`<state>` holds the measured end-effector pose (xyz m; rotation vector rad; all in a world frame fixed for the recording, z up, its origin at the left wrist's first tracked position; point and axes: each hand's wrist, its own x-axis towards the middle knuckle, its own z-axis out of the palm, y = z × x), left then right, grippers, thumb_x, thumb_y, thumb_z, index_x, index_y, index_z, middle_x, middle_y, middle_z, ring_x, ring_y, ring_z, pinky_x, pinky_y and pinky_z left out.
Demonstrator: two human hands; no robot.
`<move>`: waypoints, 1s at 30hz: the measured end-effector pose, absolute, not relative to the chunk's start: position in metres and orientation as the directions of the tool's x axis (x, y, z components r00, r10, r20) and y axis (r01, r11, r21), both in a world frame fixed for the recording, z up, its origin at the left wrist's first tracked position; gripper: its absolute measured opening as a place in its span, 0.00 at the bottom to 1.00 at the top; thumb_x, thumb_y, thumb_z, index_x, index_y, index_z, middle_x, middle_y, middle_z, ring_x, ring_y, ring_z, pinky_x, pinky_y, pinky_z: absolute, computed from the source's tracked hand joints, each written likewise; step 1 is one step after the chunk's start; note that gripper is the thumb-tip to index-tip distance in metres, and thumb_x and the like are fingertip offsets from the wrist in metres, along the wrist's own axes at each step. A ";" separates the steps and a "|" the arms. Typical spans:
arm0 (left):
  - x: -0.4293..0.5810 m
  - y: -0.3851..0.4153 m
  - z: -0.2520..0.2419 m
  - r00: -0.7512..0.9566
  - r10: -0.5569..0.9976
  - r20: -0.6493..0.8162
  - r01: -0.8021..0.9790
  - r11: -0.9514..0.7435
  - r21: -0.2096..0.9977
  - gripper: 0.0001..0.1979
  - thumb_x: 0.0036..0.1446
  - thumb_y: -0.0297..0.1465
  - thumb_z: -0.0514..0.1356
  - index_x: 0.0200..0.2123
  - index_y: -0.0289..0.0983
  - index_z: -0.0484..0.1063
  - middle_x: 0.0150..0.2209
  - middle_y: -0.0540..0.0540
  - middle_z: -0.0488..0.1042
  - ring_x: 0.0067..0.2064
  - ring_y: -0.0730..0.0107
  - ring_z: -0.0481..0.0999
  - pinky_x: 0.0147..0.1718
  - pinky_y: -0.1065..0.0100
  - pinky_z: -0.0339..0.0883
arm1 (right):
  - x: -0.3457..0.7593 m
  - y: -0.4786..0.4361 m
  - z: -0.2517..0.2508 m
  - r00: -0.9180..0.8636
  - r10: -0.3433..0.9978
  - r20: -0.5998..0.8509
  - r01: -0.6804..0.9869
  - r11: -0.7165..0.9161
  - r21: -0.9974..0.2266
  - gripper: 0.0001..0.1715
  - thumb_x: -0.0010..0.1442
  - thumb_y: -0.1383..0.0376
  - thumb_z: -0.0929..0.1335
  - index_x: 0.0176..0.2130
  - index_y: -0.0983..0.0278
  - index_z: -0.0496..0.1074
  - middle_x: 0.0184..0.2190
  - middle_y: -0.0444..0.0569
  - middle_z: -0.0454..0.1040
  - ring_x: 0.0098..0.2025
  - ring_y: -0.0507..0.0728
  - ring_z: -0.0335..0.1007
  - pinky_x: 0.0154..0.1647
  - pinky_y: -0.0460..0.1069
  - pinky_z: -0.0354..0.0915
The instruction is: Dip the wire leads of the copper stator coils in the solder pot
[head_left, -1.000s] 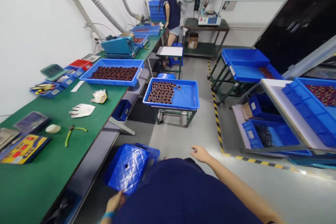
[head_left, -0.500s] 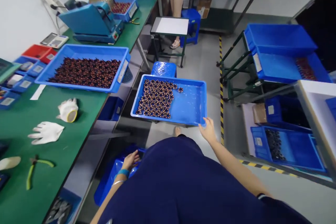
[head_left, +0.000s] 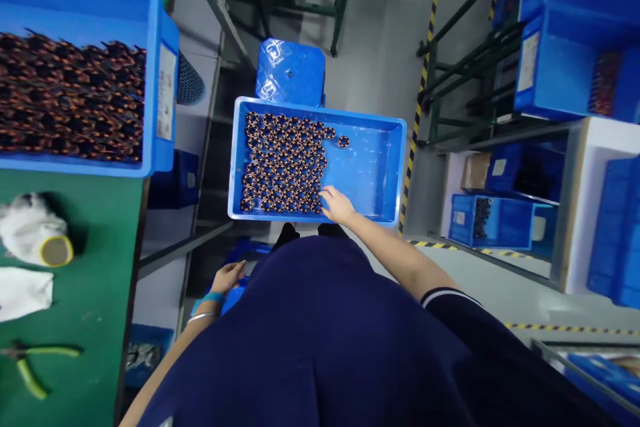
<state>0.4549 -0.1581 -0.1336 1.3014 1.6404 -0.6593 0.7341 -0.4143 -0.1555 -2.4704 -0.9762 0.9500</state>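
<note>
While my right hand reaches over the near wall of a shallow, glossy plastic tray at the middle of the frame, its fingers are bent close together at the lower right edge of the packed rings; I cannot tell whether they grip one. These small round pieces, dark with coppery bands, fill the tray's left half in tight rows, and a lone ring sits apart at upper right on the smooth blue floor of the tray. My left hand hangs at lower left, fingers loosely curled in a slack, half-open shape. Beyond the tray's far wall, a shiny blue stool top shows a quilted pattern. Along the left of the frame, the green table carries a crumpled knit glove, green-handled pliers and a deep bin of spiky, dark-reddish parts.
</note>
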 end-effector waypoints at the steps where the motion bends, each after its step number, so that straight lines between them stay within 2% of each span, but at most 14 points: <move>1: 0.455 -0.143 -0.132 -0.033 0.461 -0.887 0.953 0.281 0.111 0.11 0.53 0.34 0.63 0.32 0.31 0.71 0.32 0.42 0.75 0.33 0.64 0.77 0.26 0.70 0.67 | 0.732 -0.408 -0.156 0.538 0.697 -0.474 0.494 -0.716 -0.493 0.26 0.59 0.69 0.69 0.57 0.64 0.66 0.60 0.56 0.60 0.59 0.62 0.61 0.58 0.56 0.63; 4: 0.457 -0.099 -0.130 -0.040 0.475 -0.879 0.957 0.270 0.103 0.10 0.54 0.35 0.61 0.33 0.32 0.70 0.31 0.43 0.74 0.35 0.63 0.77 0.25 0.72 0.66 | 0.728 -0.397 -0.157 0.510 0.698 -0.502 0.523 -0.715 -0.463 0.24 0.59 0.70 0.69 0.55 0.63 0.68 0.59 0.55 0.62 0.58 0.61 0.62 0.57 0.55 0.63; 8: 0.457 -0.059 -0.138 -0.068 0.474 -0.878 0.940 0.326 0.103 0.09 0.60 0.34 0.58 0.36 0.32 0.67 0.35 0.46 0.73 0.34 0.72 0.74 0.29 0.73 0.67 | 0.721 -0.385 -0.157 0.532 0.659 -0.531 0.534 -0.748 -0.394 0.23 0.62 0.63 0.68 0.56 0.65 0.67 0.57 0.55 0.63 0.58 0.61 0.61 0.57 0.55 0.62; 12: 0.457 -0.054 -0.148 -0.081 0.423 -0.902 0.932 0.353 0.082 0.09 0.62 0.33 0.59 0.37 0.32 0.67 0.35 0.48 0.72 0.32 0.75 0.71 0.30 0.73 0.67 | 0.710 -0.371 -0.157 0.635 0.564 -0.528 0.487 -0.823 -0.293 0.28 0.61 0.58 0.68 0.57 0.66 0.66 0.57 0.60 0.62 0.58 0.65 0.59 0.58 0.59 0.57; 18: 0.459 -0.068 -0.145 -0.059 0.355 -0.933 0.945 0.320 0.062 0.09 0.61 0.33 0.61 0.36 0.31 0.69 0.33 0.49 0.71 0.31 0.76 0.71 0.29 0.73 0.65 | 0.699 -0.357 -0.158 0.748 0.462 -0.477 0.410 -0.886 -0.216 0.27 0.60 0.59 0.68 0.56 0.68 0.66 0.59 0.64 0.59 0.60 0.68 0.54 0.61 0.63 0.50; 21: 0.458 -0.067 -0.142 -0.064 0.359 -0.931 0.952 0.302 0.052 0.09 0.61 0.32 0.61 0.35 0.31 0.69 0.32 0.49 0.71 0.31 0.76 0.72 0.30 0.73 0.65 | 0.702 -0.356 -0.159 0.730 0.504 -0.462 0.449 -0.863 -0.232 0.30 0.60 0.60 0.68 0.59 0.68 0.64 0.61 0.63 0.58 0.61 0.68 0.52 0.62 0.62 0.49; 24: 0.455 -0.063 -0.138 -0.078 0.398 -0.914 0.953 0.299 0.049 0.09 0.61 0.33 0.60 0.35 0.31 0.69 0.32 0.49 0.72 0.31 0.75 0.72 0.29 0.73 0.65 | 0.707 -0.356 -0.163 0.668 0.588 -0.456 0.526 -0.806 -0.270 0.29 0.59 0.64 0.67 0.59 0.65 0.65 0.63 0.61 0.57 0.64 0.66 0.50 0.65 0.62 0.45; 30: 0.452 -0.074 -0.122 -0.112 0.459 -0.881 0.931 0.358 0.067 0.09 0.62 0.33 0.58 0.37 0.31 0.68 0.35 0.46 0.74 0.32 0.74 0.74 0.30 0.72 0.67 | 0.727 -0.353 -0.169 0.526 0.731 -0.434 0.657 -0.673 -0.339 0.27 0.56 0.67 0.68 0.56 0.67 0.67 0.67 0.62 0.51 0.69 0.67 0.38 0.68 0.66 0.34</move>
